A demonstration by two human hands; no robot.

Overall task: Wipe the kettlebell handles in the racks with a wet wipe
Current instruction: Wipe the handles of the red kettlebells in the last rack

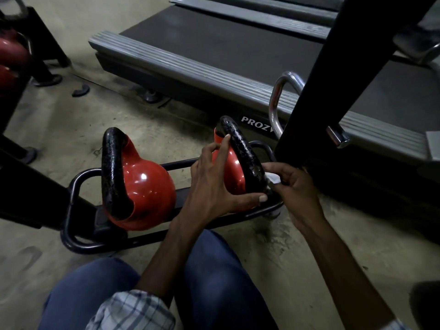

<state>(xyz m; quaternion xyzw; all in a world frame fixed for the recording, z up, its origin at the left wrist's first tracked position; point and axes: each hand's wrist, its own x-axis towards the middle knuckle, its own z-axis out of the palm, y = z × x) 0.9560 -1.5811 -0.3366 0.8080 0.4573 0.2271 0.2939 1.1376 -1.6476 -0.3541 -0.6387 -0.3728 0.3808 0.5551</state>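
Two red kettlebells with black textured handles sit in a low black tube rack (78, 244) on the floor. The left kettlebell (145, 186) is untouched. My left hand (214, 184) is spread over the red body of the right kettlebell (232, 167), its thumb under the handle's near end. My right hand (292, 186) presses a small white wet wipe (273, 179) against the lower near end of that black handle (242, 148).
A treadmill deck (214, 51) with ribbed side rails lies just behind the rack. A black upright post (333, 91) and a chrome handle (277, 101) stand at the right. More red kettlebells (12, 53) sit on a rack at the far left. My knees in blue jeans fill the bottom.
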